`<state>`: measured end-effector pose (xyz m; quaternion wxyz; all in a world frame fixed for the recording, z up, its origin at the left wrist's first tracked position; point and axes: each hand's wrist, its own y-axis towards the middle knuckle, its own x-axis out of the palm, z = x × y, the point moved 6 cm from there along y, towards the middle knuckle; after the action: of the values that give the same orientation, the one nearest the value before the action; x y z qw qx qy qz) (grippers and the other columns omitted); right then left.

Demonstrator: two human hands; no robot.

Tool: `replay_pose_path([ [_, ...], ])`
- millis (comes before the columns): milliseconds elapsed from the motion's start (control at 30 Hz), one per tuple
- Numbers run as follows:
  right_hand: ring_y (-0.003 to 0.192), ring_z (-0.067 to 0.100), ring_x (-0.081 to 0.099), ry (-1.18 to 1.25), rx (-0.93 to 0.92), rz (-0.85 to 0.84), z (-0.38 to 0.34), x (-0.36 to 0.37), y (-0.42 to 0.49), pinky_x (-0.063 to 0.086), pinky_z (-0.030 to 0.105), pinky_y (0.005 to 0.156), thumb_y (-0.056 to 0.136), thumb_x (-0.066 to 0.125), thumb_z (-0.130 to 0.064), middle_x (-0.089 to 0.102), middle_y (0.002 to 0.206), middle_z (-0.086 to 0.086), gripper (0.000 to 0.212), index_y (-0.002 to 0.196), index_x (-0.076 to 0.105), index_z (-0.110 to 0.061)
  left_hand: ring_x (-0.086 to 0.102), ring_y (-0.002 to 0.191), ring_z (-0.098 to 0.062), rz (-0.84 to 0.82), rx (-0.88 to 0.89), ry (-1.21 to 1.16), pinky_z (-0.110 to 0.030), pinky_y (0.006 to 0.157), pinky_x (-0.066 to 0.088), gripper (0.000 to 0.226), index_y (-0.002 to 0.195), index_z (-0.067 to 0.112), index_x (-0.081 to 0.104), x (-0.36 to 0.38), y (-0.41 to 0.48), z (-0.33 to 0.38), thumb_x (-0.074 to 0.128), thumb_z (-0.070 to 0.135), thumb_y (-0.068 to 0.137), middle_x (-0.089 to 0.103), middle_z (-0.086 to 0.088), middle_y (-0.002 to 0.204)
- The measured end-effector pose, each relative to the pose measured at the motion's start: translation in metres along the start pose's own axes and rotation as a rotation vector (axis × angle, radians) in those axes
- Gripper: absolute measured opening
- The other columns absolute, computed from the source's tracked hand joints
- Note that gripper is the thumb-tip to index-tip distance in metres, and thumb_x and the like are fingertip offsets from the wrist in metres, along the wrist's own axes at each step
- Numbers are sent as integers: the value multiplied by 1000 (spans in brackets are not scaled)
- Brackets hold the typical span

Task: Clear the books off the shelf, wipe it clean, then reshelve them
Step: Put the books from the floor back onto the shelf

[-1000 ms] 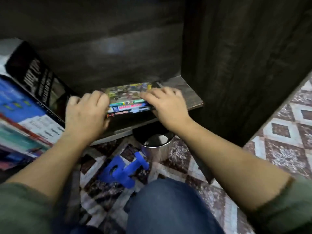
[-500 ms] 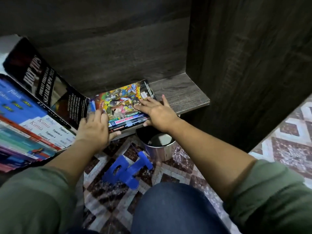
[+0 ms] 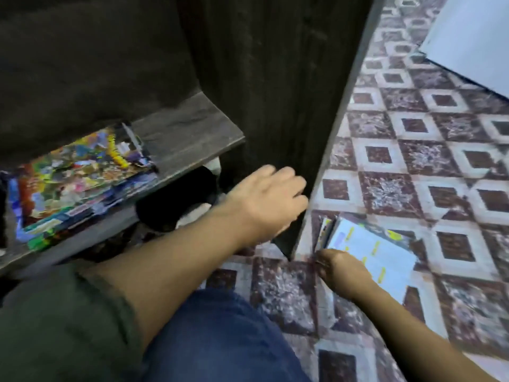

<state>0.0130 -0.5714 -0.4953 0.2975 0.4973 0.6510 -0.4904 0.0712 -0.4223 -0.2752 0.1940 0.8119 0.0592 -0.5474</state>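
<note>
Colourful books (image 3: 82, 177) lie flat on the shelf (image 3: 190, 128), apparently reshelved. Left hand (image 3: 271, 199) hangs loose & empty; right hand (image 3: 341, 268) meets the floor pile (image 3: 377, 252) beside the cabinet side (image 3: 275, 92), prob. to lift it. Grip too blurred to tell.

The right of the frame is filled by a maroon-and-white tiled floor (image 3: 413, 161); a dark wooden panel (image 3: 275, 78) is seen upper centre, a pale board (image 3: 473, 31) upper right.

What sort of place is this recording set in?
Likely a room in a home, seen from floor level: a dark wooden shelf holding books laid flat, a patterned tiled floor, and another pile of books on that floor.
</note>
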Motion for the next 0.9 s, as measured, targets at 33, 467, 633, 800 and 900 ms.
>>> replay_pose_path([
  [33,110,30,59,-42,56,-24,20,10,-3,48,35,83,91,54,-32,64,115,7,28,115,62,-21,53,82,-27,67,47,53,-38,70,40,4,77,15,61,3,15,8,64,16,80,57,-5,82],
  [467,146,34,9,-280,356,-80,127,59,16,30,41,112,88,61,-9,4,159,13,89,153,2,-25,49,123,-15,-24,46,525,-40,105,16,44,92,22,65,95,25,34,26,5,100,67,8,104],
  [633,145,31,14,-167,348,-101,131,59,22,34,39,111,87,64,-14,8,159,10,87,152,8,-29,43,127,-18,-44,50,613,-46,107,7,25,93,20,58,103,24,39,36,8,94,65,7,114],
  [800,143,25,28,-32,294,-171,147,39,24,32,38,110,97,52,-30,14,162,2,65,153,20,-34,59,113,-26,-128,117,641,-52,115,-1,33,98,6,62,108,34,49,29,2,95,67,-6,114],
  [900,141,24,32,-10,302,-153,153,38,23,35,39,109,96,51,-47,18,161,-2,63,152,24,-35,56,77,-19,-181,215,596,-41,98,22,40,79,17,67,105,47,53,30,2,87,64,1,83],
])
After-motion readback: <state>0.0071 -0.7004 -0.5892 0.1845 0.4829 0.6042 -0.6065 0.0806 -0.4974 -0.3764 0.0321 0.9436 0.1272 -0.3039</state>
